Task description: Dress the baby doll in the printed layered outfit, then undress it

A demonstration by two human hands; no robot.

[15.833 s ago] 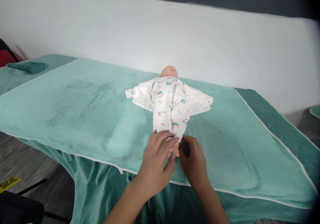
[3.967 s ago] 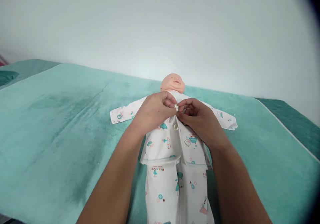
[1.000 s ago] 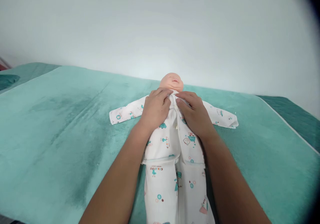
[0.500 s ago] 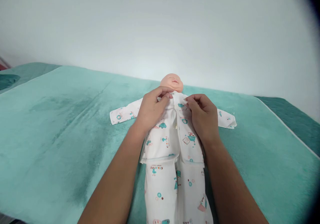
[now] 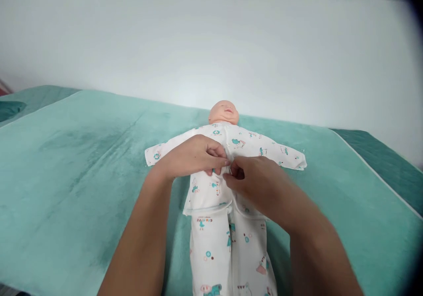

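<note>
A baby doll [image 5: 224,112] lies on its back, its head toward the wall, dressed in a white printed baby shirt [image 5: 243,139] and matching pants [image 5: 211,247]. Its sleeves stretch out to both sides. At mid-chest, my left hand [image 5: 200,155] is closed, thumb and fingers pinching the shirt's front edge. Just right of it, my right hand [image 5: 253,175] is also closed, pinching the facing edge at the front opening. The fingertips of both hands nearly meet. What lies between them is too small to make out. Below the hands the shirt front hangs apart at the hem.
A light green sheet [image 5: 82,177] covers the surface under the doll, with some creases on the left. Darker green cloth [image 5: 376,155] shows at the right. Behind the doll rises a white wall [image 5: 198,45].
Both hands have moved from the collar down to mid-chest and come together. The upper front of the shirt and the right sleeve are now uncovered. The camera view has tilted slightly.
</note>
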